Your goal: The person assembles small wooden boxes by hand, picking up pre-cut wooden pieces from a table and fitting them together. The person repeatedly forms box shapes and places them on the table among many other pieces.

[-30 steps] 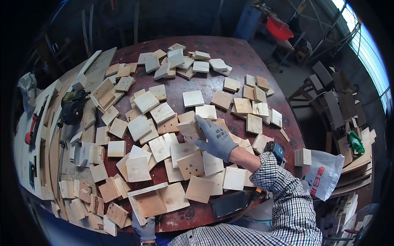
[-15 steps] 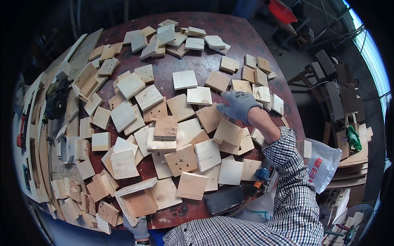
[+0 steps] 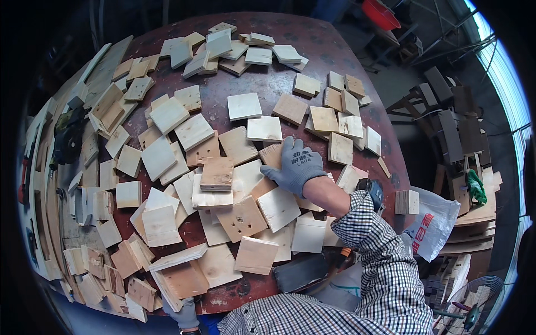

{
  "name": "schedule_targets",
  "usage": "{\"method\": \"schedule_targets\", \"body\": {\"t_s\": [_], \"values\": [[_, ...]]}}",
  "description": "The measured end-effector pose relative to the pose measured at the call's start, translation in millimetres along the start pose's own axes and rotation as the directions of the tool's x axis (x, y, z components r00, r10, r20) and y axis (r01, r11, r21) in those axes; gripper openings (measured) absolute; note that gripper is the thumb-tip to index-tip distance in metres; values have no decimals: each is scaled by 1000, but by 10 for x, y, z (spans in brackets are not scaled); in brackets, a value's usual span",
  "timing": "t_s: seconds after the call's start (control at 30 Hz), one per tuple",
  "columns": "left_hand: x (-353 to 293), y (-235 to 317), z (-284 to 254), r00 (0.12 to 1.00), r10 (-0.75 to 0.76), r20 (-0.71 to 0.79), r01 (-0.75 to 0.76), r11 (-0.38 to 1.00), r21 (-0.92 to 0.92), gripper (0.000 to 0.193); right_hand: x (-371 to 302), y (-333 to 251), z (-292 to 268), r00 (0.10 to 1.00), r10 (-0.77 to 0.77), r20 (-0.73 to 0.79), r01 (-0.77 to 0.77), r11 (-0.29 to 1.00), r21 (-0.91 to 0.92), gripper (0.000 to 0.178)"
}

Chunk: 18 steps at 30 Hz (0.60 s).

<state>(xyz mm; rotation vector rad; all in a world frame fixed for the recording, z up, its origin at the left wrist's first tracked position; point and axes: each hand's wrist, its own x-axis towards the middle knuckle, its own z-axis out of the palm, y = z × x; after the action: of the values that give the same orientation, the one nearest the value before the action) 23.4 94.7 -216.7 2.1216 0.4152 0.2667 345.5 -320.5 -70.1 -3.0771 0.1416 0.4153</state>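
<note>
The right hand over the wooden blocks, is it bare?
No, the right hand wears a grey glove with dark print on its back.

A wooden block [image 3: 271,154] is partly covered by the right hand [image 3: 296,167]; the left hand [image 3: 183,315] is partly hidden; a red basin [image 3: 381,15] is cut off above.

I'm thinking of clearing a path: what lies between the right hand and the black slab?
Several pale wooden blocks, some overlapping, lie between the gloved right hand and the black slab; the head view shows this.
</note>
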Motion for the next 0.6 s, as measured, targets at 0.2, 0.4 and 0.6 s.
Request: {"method": "schedule_targets", "body": {"t_s": [0.2,0.4,0.6], "values": [[7,-71,26,1000,20,1,-20,1000,-14,106,88,-32,-92,997,26,73,-28,999,28,89],[35,-28,33,1000,19,0,-19,999,50,104,-46,360,-69,980,-199,-20,194,920,340,95],[8,-28,34,999,37,-12,-37,999,29,96,-167,787,-169,895,-406,-184,330,324,887,118]]}}
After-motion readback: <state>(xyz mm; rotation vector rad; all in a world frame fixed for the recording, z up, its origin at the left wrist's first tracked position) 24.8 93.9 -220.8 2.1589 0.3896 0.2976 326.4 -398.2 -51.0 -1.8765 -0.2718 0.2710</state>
